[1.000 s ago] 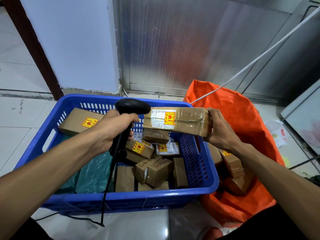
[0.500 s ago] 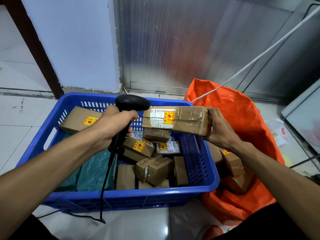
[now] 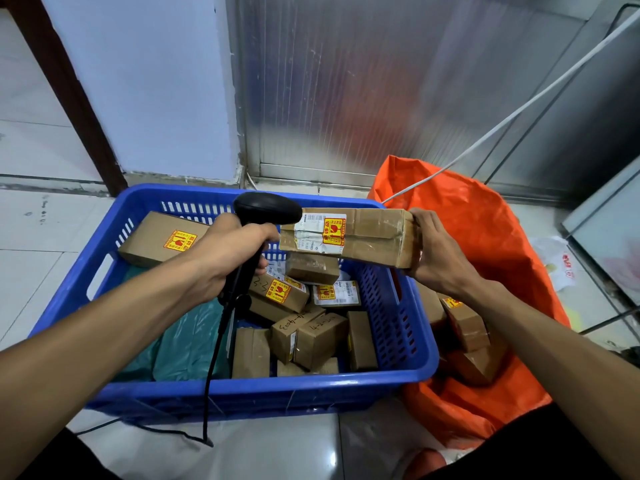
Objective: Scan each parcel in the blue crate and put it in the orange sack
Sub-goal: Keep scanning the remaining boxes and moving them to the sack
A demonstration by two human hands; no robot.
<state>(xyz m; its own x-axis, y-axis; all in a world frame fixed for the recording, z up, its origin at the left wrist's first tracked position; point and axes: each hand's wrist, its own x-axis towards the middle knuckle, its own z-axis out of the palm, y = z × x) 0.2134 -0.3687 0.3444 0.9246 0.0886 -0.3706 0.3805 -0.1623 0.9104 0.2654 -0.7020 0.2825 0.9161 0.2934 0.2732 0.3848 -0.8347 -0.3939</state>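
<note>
scan in progress, parcel held up over the crate

left hand (image 3: 225, 261) is wrapped tight round the handle of the black scanner (image 3: 266, 211), fingers curled, index area tucked under the head, can't tell if the trigger's pressed. scanner nose sits right at the label end of the long brown parcel (image 3: 349, 237), touching or as good as. right hand (image 3: 438, 258) grips the parcel's far end, fingers folded over the top edge, thumb side underneath, box held level above the crate's right half. white label w/ yellow sticker faces up.

below, the blue crate (image 3: 256, 393) has plenty left: a big box (image 3: 162, 240) at the back left, green poly bags (image 3: 187, 344) on the left, a jumble of small cartons centre. orange sack (image 3: 485, 223) stands just beside the crate on the right, mouth open, a few boxes inside already. so task's early to mid, by the look of it.

risks from here: scanner's so close to the label it may not read, bc the tape gloss and crease across the barcode could throw glare. one-end grip on a long box means it could tip or slip on the swing to the sack. scanner cable (image 3: 216, 355) hangs down into the crate, could snag on cartons. white cord (image 3: 519, 109) runs across the sack mouth too, might catch the parcel going in.
</note>
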